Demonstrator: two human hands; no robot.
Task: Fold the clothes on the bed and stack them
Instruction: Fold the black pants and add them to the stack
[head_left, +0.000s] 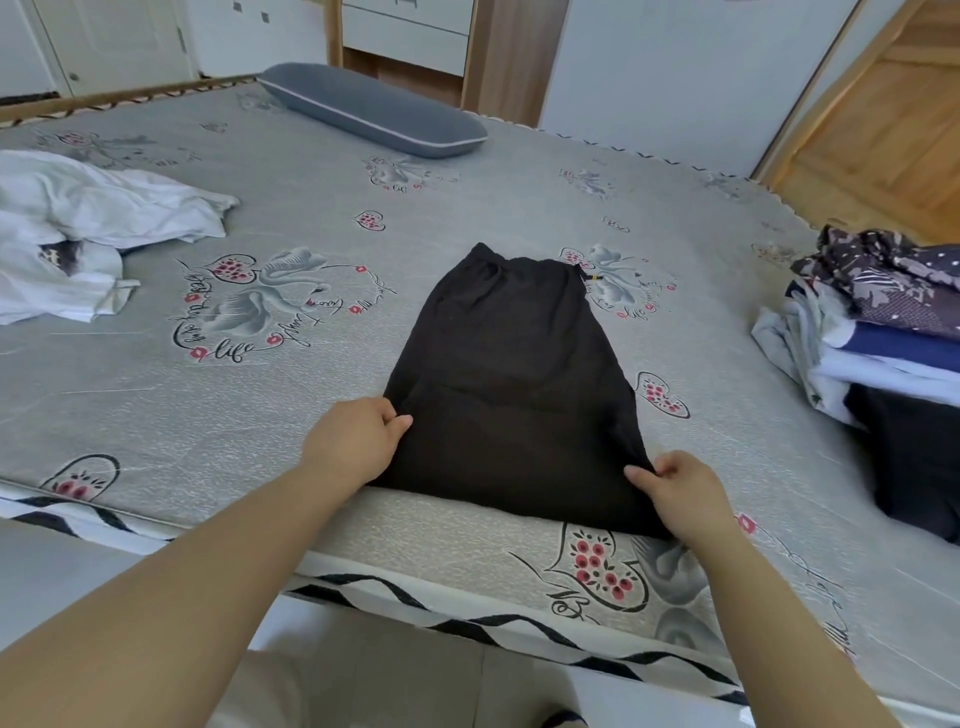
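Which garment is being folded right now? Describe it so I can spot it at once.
On the grey patterned bed, look at the near edge, centre. The black garment lies flat there, the left hand and right hand pinching its near corners. Unlike the crumpled white clothes far left and the stack right, it is plain black, spread out.

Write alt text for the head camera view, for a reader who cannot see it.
A person's left hand and right hand pinch the near corners of a black fabric garment laid flat on a grey patterned bed. A stack of folded clothes sits at right, crumpled white clothing at left.
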